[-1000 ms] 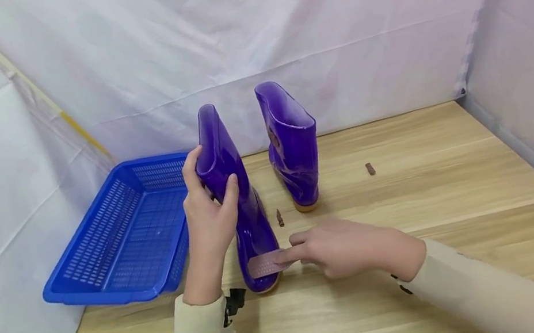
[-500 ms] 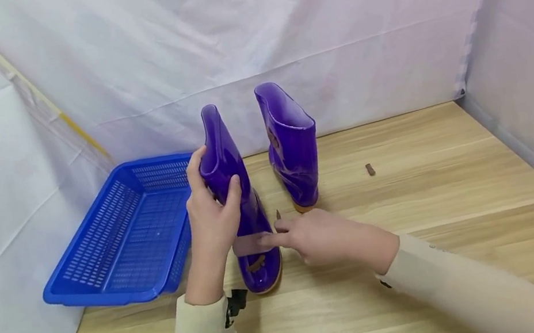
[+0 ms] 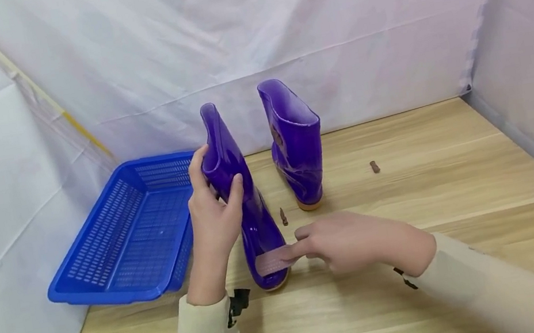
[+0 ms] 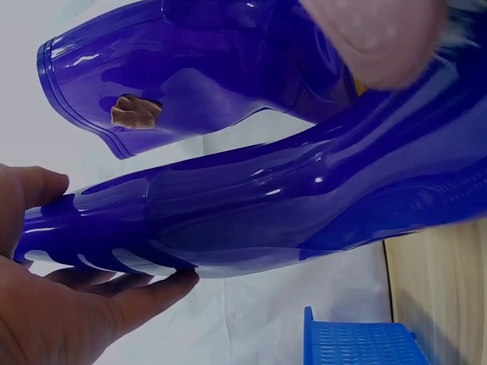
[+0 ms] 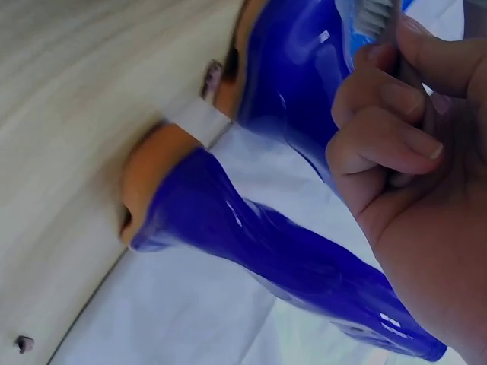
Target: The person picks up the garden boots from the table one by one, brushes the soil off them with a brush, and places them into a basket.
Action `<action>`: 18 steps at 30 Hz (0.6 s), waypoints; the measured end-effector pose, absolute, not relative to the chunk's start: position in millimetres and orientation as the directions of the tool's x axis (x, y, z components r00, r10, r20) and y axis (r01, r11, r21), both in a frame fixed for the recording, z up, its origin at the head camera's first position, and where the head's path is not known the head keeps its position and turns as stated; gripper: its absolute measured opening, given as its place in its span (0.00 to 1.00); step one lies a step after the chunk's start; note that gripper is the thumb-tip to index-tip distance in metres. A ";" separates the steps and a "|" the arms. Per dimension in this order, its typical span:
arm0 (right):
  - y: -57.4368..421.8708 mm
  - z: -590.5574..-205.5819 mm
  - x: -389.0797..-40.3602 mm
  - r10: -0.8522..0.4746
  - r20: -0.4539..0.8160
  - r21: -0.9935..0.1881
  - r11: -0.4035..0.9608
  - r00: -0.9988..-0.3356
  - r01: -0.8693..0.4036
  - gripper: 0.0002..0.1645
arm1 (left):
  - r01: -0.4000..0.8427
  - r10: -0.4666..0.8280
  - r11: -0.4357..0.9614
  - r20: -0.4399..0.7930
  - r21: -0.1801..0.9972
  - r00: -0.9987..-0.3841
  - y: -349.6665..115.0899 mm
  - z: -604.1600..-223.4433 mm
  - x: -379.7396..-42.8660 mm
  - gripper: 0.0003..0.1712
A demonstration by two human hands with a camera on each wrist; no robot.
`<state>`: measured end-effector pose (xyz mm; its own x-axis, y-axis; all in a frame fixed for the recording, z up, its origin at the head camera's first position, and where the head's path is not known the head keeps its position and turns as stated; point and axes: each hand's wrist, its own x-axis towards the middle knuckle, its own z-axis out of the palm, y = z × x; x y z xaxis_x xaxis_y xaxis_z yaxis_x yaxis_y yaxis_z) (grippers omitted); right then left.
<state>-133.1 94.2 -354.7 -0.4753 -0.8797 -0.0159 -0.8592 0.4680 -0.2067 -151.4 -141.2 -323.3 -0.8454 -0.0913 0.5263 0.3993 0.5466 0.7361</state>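
Observation:
My left hand (image 3: pixel 214 215) grips the shaft of a glossy purple rain boot (image 3: pixel 259 226) near its top, thumb on one side and fingers on the other. The boot stands with its toe toward me. Across the toe lies a pink scrub brush (image 3: pixel 272 261) with a dotted back, its handle held in my right hand (image 3: pixel 354 241). Pale bristles of the brush (image 5: pixel 374 15) show at the top of the right wrist view. Behind and to the right stands a second purple boot (image 3: pixel 299 155), bearing a brown smear (image 4: pixel 135 112) on its shaft.
A blue plastic basket (image 3: pixel 104 295) with slotted sides sits left of the gripped boot. Two small brown bits lie on the wooden table: one bit (image 3: pixel 283 217) between the boots, another bit (image 3: pixel 374 167) farther right. White cloth (image 3: pixel 357 41) hangs behind.
The brush went up from the toe toward the instep, uncovering a brown smear on the toe, then came back down over the toe. The left hand kept its grip on the boot.

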 end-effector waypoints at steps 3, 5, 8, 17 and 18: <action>93.9 -348.2 -136.0 -0.869 0.017 -0.158 0.486 -0.494 -0.860 0.46 | 0.410 -0.086 0.540 0.533 0.735 -0.842 -140.2 -323.9 -152.3 0.40; 91.2 -346.0 -139.1 -0.864 0.060 -0.110 0.492 -0.499 -0.864 0.48 | 0.414 -0.085 0.543 0.539 0.731 -0.838 -140.0 -324.3 -152.7 0.40; 85.9 -347.7 -145.0 -0.853 0.116 -0.032 0.508 -0.508 -0.861 0.50 | 0.418 -0.083 0.549 0.545 0.724 -0.834 -140.2 -324.7 -152.9 0.40; 85.9 -369.6 -145.9 -0.865 0.083 -0.119 0.484 -0.494 -0.867 0.41 | 0.405 -0.093 0.531 0.526 0.745 -0.846 -141.4 -325.5 -150.1 0.40; 87.8 -368.8 -144.2 -0.872 0.059 -0.168 0.470 -0.485 -0.866 0.39 | 0.405 -0.092 0.529 0.526 0.745 -0.846 -141.4 -325.1 -150.2 0.40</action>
<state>-144.2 87.8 -368.8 -0.4852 -0.8724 0.0591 -0.8663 0.4703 -0.1685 -150.2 -141.4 -325.1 -0.8457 -0.0924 0.5256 0.4053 0.5294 0.7453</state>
